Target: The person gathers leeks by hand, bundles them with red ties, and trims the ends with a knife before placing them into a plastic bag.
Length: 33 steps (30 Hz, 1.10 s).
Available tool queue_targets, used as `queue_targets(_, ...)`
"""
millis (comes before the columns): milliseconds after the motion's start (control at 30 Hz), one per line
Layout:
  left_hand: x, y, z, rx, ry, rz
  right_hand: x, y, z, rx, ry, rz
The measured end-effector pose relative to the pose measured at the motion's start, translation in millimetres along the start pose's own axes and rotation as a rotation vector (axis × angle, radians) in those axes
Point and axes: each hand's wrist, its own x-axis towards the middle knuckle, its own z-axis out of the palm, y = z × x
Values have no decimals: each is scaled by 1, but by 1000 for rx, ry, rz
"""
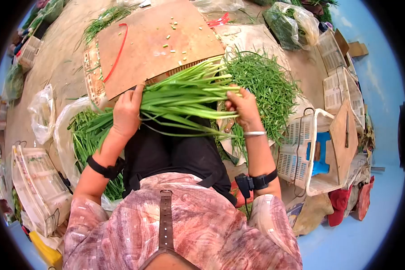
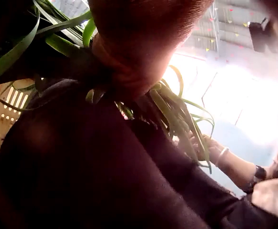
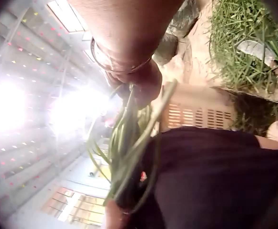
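Note:
A loose bunch of long green stalks (image 1: pixel 180 96) lies across both hands above the person's lap. The left hand (image 1: pixel 128 110) grips its leafy side, with leaves trailing down to the left. At the pale cut ends the right hand (image 1: pixel 245 105) pinches some stalks between thumb and curled fingers. Dark and close, the left hand (image 2: pixel 134 57) holds leaves in the left wrist view. Stalks (image 3: pixel 129 138) hang beneath the right hand (image 3: pixel 139 83) in the right wrist view. A sickle-like blade (image 3: pixel 253 49) rests on the cut greens.
A brown board (image 1: pixel 153 45) with green bits and a red strap (image 1: pixel 118 54) tops a crate ahead. Trimmed greens (image 1: pixel 261 81) are heaped at the right, more leaves (image 1: pixel 87 130) in plastic at the left. White crates (image 1: pixel 297 144) stand at the right and left (image 1: pixel 38 180).

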Motion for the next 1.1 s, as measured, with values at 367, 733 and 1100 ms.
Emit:
queue_targets(367, 35, 1, -79, -1114, -516, -353, 8, -210, 126, -247, -302, -635)
queue_targets(733, -106, -37, -45, -2185, -818, -1010, 62, -148, 200, -379, -483, -501)
queue_targets(1100, -134, -40, -39, -2390, -708, -921, 67, -67, 108, -716, -332, -141)
